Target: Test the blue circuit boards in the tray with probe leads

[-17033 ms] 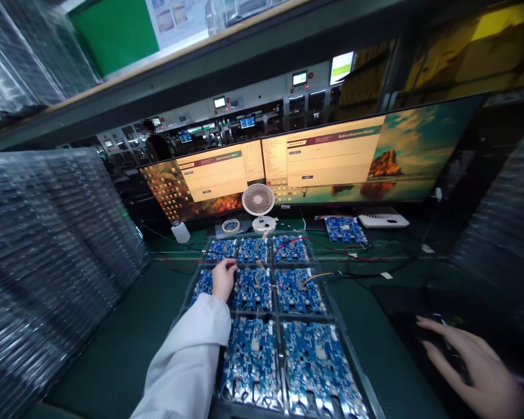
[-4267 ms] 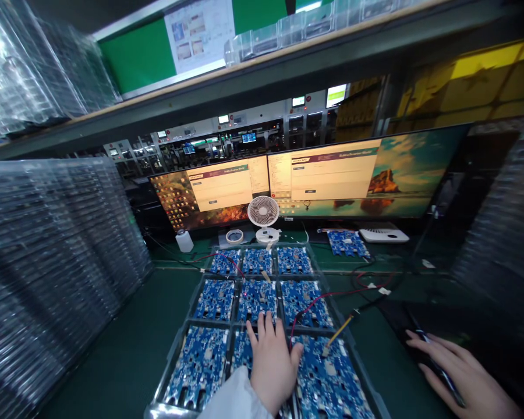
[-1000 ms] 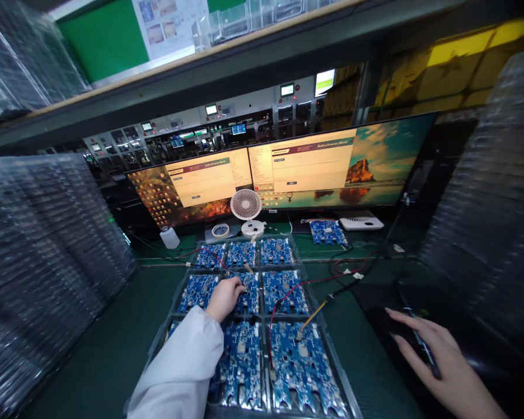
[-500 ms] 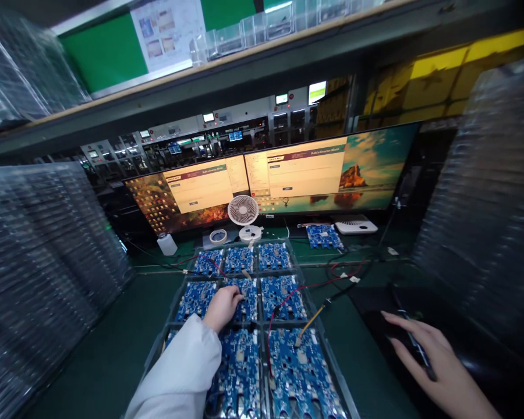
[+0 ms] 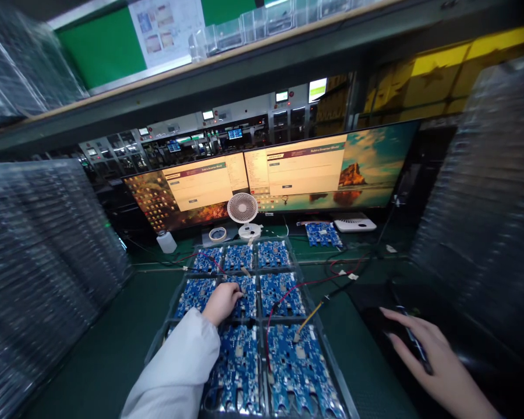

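Note:
My left hand [image 5: 222,302], in a white sleeve, reaches over the middle circuit board [image 5: 248,291] in a clear tray [image 5: 338,372]. Its thumb and fingers pinch together at the board's surface; whatever sits between them is too small to make out. Several blue boards fill the tray's compartments. On the right, my right hand [image 5: 432,355] rests over a black mat with a dark pen [image 5: 415,346] running between thumb and fingers. Below the fingertips lies a dark shape I cannot make out clearly. A yellow lead [image 5: 309,320] ends on the front right board [image 5: 301,366].
Two monitors [image 5: 305,169] stand behind the tray, with a small white fan [image 5: 243,208] in front. Stacks of clear trays rise at the left [image 5: 48,262] and right [image 5: 475,203]. Red and black cables [image 5: 314,282] cross the bench. A shelf [image 5: 253,55] spans overhead.
The view has shifted very slightly. Both hands stay in nearly the same place, my left still pinching at the middle board and my right still with the pen.

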A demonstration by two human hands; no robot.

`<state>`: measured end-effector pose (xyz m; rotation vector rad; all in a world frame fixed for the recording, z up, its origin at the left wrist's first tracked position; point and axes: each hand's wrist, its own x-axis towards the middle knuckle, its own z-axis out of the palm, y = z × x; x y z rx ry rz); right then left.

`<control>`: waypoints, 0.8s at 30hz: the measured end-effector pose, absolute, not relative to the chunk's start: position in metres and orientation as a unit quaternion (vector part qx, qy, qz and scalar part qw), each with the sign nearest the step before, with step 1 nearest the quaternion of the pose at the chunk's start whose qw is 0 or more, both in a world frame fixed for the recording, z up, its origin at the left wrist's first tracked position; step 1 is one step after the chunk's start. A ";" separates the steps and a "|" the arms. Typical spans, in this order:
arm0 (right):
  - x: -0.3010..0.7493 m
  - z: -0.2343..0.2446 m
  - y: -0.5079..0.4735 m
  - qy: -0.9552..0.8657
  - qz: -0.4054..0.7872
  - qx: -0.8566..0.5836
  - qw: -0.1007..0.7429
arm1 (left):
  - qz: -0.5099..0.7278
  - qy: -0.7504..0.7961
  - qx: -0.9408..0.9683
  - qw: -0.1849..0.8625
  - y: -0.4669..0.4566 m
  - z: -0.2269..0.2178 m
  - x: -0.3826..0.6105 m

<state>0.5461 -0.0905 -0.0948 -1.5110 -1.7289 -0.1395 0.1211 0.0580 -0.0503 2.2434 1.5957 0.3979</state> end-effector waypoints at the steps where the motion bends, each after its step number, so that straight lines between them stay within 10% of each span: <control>1: 0.546 -0.095 -0.090 -0.686 -0.053 -0.600 0.408 | 0.143 0.565 0.794 0.175 0.057 -0.051 0.122; 24: 0.548 -0.093 -0.090 -0.669 -0.079 -0.596 0.437 | 0.208 0.386 0.878 0.190 -0.125 -0.053 0.165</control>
